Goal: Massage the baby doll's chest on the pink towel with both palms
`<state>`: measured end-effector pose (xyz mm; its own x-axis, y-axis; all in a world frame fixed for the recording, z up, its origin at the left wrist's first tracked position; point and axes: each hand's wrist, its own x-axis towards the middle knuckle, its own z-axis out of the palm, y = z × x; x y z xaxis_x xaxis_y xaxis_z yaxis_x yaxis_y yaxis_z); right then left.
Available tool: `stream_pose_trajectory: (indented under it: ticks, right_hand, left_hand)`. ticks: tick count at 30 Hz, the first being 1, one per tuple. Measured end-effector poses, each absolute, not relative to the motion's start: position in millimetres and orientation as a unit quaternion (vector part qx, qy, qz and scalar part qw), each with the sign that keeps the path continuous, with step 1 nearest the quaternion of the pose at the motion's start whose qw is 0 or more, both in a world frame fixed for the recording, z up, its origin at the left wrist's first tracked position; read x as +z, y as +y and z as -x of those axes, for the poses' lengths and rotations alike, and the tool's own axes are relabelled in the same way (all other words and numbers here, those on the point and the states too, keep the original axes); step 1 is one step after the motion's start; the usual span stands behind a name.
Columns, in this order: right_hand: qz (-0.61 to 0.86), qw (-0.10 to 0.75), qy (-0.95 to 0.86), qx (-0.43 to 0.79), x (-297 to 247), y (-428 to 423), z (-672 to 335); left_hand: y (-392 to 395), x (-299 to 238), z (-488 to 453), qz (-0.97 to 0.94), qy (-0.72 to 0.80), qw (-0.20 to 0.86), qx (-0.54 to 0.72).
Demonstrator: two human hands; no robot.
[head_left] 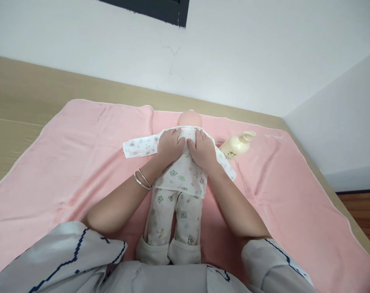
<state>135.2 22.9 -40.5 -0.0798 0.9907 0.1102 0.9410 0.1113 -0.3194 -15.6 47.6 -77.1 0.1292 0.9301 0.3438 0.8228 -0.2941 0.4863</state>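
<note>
A baby doll [189,119] lies face down on a pink blanket [81,154], dressed in a white printed top [181,173] and matching trousers [172,219]. My left hand [169,146] rests flat on the left side of the doll's upper back, with two silver bangles on the wrist. Touching it thumb to thumb, my right hand [203,151] presses flat on the right side. Both hands lie on the top's fabric near the collar, fingers together. The doll's face is hidden.
A cream lotion bottle [236,145] lies on the blanket just right of the doll. The blanket covers a wooden surface [16,97] set against a white wall. Wooden floor [362,211] shows at the far right.
</note>
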Motion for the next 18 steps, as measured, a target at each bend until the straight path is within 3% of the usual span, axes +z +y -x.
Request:
stream_pose_trajectory:
  ticks: [18]
  right_hand:
    - [0.660,0.153,-0.732,0.074,-42.5,23.6,-135.0]
  left_hand:
    - [46.9,-76.2,16.5,-0.747,0.589,0.096,0.294]
